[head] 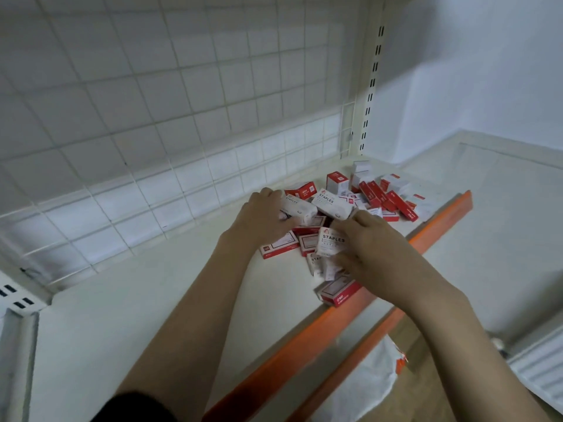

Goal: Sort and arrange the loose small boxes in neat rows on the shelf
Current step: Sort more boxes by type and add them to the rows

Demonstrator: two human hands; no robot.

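A loose heap of small red-and-white boxes [365, 202] marked STAPLES lies on the cream shelf [137, 300], toward its right end and close to the orange front edge [304, 339]. The boxes lie at all angles, some flat, some on edge, some upright near the back corner, none in rows. The left hand [259, 217] is at the left side of the heap, its fingers curled round a white box [297, 205] that lies just beside another white box [333, 204] with its label up. The right hand [368, 242] is at the front of the heap, thumb and fingers pinching a tilted white box [330, 242]; more boxes lie under and in front of it, though blur makes it hard to tell how many. 1 red box [339, 292] lies nearest the orange edge. Behind the shelf stands a white wire grid panel [152, 102], with a slotted upright post [373, 80] at its right. A black sleeve [134, 408] shows at the bottom.
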